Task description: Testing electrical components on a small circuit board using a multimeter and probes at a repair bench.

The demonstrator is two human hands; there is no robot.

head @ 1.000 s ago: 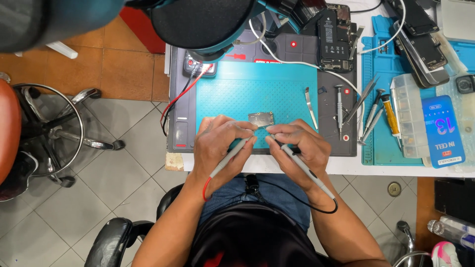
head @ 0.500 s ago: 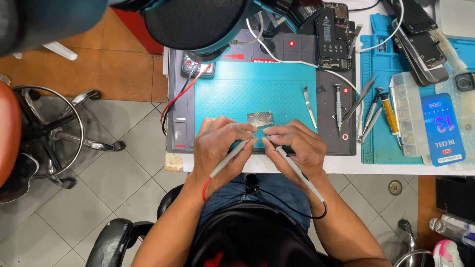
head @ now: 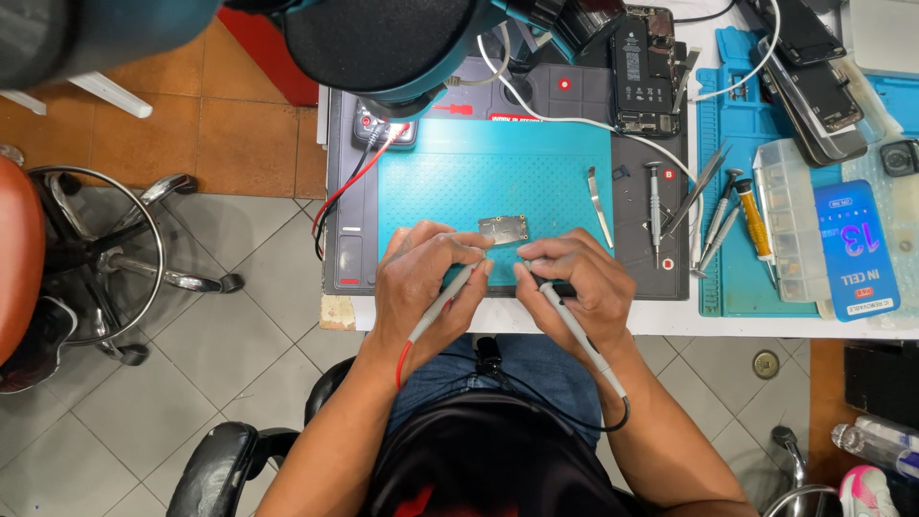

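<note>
Holding a slim grey test probe with a red lead [head: 442, 304] in the left hand [head: 421, 287] and a matching grey probe with a black lead [head: 572, 325] in the right hand [head: 579, 287], the person bends over a small rectangular circuit board with silvery shields [head: 504, 229]. Both hands are closed around their probes like pens, fingers pinched narrow near the tips. The board lies flat on the teal rubber work mat [head: 450, 172], just beyond the fingertips, near the mat's front edge.

As for progress, the board is already out of any casing and laid bare, and both probe tips angle in toward its near edge. Whether they actually touch the board cannot be told, since the fingers hide the tips. So the probing seems under way rather than finished.

To the right, metal tweezers [head: 599, 205] rest on the mat, and a screwdriver with a grey handle [head: 655, 206] lies on the dark tray beside it. An opened black phone showing its battery [head: 643, 69] sits at the back, well apart from the hands, with no board fitted back into it.
</note>
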